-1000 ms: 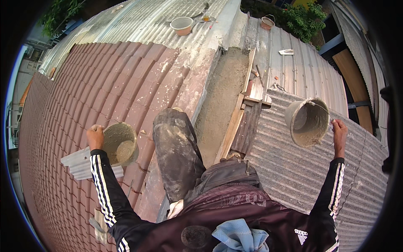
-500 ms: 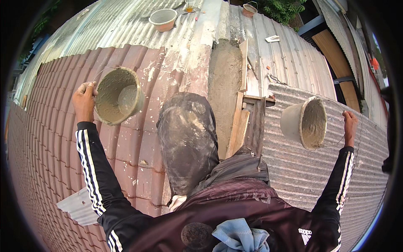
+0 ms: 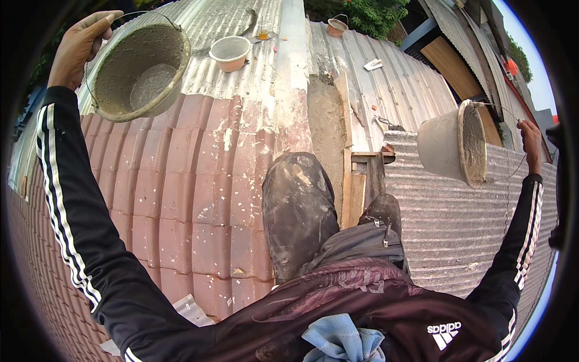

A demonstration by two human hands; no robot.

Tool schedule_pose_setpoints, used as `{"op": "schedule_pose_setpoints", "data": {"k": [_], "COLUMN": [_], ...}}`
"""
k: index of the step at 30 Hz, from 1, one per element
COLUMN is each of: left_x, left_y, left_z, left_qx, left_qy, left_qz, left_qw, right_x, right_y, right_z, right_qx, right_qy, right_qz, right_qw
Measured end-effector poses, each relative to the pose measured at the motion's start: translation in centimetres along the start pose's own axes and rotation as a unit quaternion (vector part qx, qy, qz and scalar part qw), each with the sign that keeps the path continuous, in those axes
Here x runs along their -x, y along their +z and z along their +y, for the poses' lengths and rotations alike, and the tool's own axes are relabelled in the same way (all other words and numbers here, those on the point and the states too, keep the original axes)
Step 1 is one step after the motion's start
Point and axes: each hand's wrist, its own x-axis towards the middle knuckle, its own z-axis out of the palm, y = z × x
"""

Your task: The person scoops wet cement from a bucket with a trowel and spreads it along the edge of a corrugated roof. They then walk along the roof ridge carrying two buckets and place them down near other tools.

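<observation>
My left hand (image 3: 81,48) is raised at the upper left, fingers closed round the wire handle of a cement-crusted bucket (image 3: 114,78). That bucket tips so its mouth faces me, showing grey residue on the walls and a paler round bottom. Out to the right, my right hand (image 3: 531,142) grips the wire handle of a second bucket (image 3: 443,148). This one lies tilted in the air with its mouth toward the hand, mortar caked inside its rim. Both buckets hang above the roof, apart from each other.
Reddish roof tiles (image 3: 181,199) spread on the left, grey corrugated sheets (image 3: 446,223) on the right. Between them runs a mortar-filled channel (image 3: 327,120) edged with wooden boards (image 3: 356,196). Farther off stand a pale bucket (image 3: 230,54), a small bucket (image 3: 337,27) and a white-bladed trowel (image 3: 373,64).
My left hand has lifted its bucket up and to the left. My right hand has moved outward and upward with the other bucket. Both handles stay gripped.
</observation>
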Motion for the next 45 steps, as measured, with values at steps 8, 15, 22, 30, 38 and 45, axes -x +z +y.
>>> {"op": "schedule_pose_setpoints", "data": {"k": [8,15,22,30,38,45], "left_x": [-0.6,5.1,14.2,9.5,-5.7,-22.0], "left_y": [5.5,7.0,6.6,14.9,19.7,18.9], "left_z": [-7.5,-11.1,-15.5,-18.9,-15.4,-7.5], "left_qx": [-0.049,-0.003,-0.078,-0.117,-0.102,-0.013], "left_qy": [-0.102,-0.221,-0.291,-0.476,-0.545,-0.512], "left_qz": [0.065,0.044,0.086,0.078,0.133,0.167], "left_qw": [0.991,0.974,0.95,0.868,0.821,0.842], "right_x": [-0.6,-2.1,-6.4,-15.3,-23.9,-30.0], "right_y": [6.8,18.6,38.4,51.0,55.6,49.1], "right_z": [-4.1,-8.8,-15.5,-20.0,-22.0,-24.1], "right_qx": [-0.033,-0.046,0.005,-0.115,-0.245,-0.272], "right_qy": [-0.017,-0.048,-0.005,0.121,0.213,0.25], "right_qz": [0.023,-0.049,-0.255,-0.377,-0.406,-0.431], "right_qw": [0.999,0.997,0.967,0.911,0.854,0.823]}}
